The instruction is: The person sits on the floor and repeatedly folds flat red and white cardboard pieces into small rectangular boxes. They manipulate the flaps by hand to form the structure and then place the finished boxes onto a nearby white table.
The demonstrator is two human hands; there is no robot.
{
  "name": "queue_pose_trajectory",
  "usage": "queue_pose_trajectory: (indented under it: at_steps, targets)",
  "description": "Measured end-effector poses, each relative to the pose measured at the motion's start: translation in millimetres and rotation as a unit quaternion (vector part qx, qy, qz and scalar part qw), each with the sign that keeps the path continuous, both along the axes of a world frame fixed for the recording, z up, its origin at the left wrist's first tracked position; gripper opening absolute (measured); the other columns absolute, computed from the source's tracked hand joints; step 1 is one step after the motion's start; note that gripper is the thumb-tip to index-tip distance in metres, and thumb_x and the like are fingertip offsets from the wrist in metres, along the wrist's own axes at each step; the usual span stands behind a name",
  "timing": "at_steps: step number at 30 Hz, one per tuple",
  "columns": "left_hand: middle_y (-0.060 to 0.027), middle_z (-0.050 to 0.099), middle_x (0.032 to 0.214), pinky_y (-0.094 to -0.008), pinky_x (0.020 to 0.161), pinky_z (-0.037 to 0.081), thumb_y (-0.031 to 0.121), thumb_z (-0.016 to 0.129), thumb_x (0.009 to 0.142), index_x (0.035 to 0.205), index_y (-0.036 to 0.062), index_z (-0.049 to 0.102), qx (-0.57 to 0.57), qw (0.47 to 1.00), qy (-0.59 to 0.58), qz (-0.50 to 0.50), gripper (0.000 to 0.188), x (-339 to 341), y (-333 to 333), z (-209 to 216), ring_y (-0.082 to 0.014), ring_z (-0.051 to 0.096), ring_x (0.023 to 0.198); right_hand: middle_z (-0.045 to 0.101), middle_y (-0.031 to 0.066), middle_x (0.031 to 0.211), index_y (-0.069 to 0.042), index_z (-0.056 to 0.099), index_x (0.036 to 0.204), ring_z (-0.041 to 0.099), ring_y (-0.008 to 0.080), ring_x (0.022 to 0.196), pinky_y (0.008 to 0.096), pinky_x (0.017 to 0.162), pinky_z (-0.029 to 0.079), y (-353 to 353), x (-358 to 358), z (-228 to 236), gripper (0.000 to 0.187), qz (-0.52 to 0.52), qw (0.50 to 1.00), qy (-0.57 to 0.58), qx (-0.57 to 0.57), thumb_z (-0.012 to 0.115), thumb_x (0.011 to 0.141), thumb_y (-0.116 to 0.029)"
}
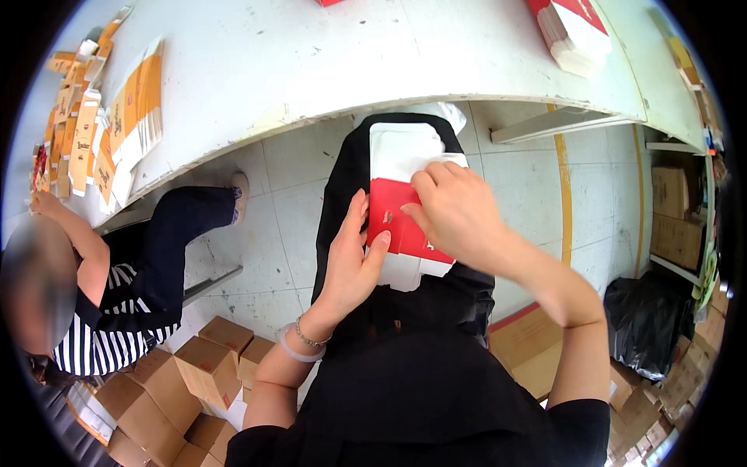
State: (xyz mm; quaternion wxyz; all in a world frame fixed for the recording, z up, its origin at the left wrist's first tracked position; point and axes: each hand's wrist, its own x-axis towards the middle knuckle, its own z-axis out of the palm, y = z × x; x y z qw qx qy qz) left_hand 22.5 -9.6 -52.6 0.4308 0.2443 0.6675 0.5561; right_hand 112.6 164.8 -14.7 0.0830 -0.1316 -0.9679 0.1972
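A flat red and white folding carton (391, 208) lies across my lap, its white flaps showing at the far and near ends. My left hand (352, 261) grips the carton's left edge, thumb on the red face and fingers along the side. Over the carton's right part, my right hand (455, 208) is bent with curled fingers at the border of the red panel and the white flap. Its fingertips are partly hidden, and the carton's right side lies beneath that hand.
A white table (327, 62) curves across the far side, with a stack of red and white cartons (572, 39) at right and orange-white cartons (136, 105) at left. Another person (117, 311) sits at left. Brown boxes (159, 389) and a black bag (650, 319) stand nearby.
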Motion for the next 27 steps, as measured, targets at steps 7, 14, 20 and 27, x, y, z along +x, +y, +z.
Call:
queue_pose_trajectory:
  at_steps: [7, 14, 20, 27]
  targets:
    - [-0.032, 0.033, 0.142, -0.0438, 0.105, 0.039, 0.022, 0.078, 0.076, 0.144, -0.0122, 0.018, -0.042, 0.956, 0.272, -0.102, 0.097, 19, -1, 47, -0.0448, 0.039, 0.131, 0.056, 0.0076, 0.075, -0.004, 0.057, 0.076, 0.054, 0.0268, 0.075, 0.039, 0.072, 0.036, -32, 14, 23, 0.024, -0.056, 0.998, 0.043, 0.004, 0.074, 0.074, -0.021]
    - [-0.0178, 0.061, 0.116, -0.0328, 0.084, 0.052, 0.011, 0.073, 0.082, 0.142, -0.0052, 0.029, 0.126, 0.96, 0.249, 0.01, 0.076, 11, 8, 63, -0.0256, 0.065, 0.099, 0.065, 0.0097, 0.093, -0.005, 0.064, 0.09, 0.061, 0.0269, 0.089, 0.0476, 0.094, 0.036, -41, 19, 93, 0.026, 0.014, 0.974, 0.214, 0.071, 0.073, 0.078, -0.027]
    - [-0.0144, 0.036, 0.14, -0.0374, 0.101, 0.044, 0.007, 0.061, 0.092, 0.147, 0.0046, 0.008, 0.232, 0.97, 0.076, -0.016, 0.077, -12, 0, 68, -0.0227, 0.045, 0.127, 0.063, 0.0197, 0.116, 0.003, 0.059, 0.115, 0.063, 0.0343, 0.102, 0.0504, 0.098, 0.04, -21, 19, 55, 0.053, 0.028, 0.94, 0.318, -0.12, 0.076, 0.075, -0.029]
    - [-0.0116, 0.041, 0.134, -0.0332, 0.098, 0.043, 0.033, 0.061, 0.095, 0.145, 0.0045, 0.017, 0.253, 0.963, 0.089, 0.023, 0.073, 2, 12, 59, -0.0189, 0.048, 0.119, 0.063, 0.022, 0.102, 0.006, 0.058, 0.112, 0.061, 0.0363, 0.09, 0.0417, 0.08, 0.048, -23, 15, 42, 0.05, -0.01, 0.908, 0.39, -0.154, 0.076, 0.077, -0.025]
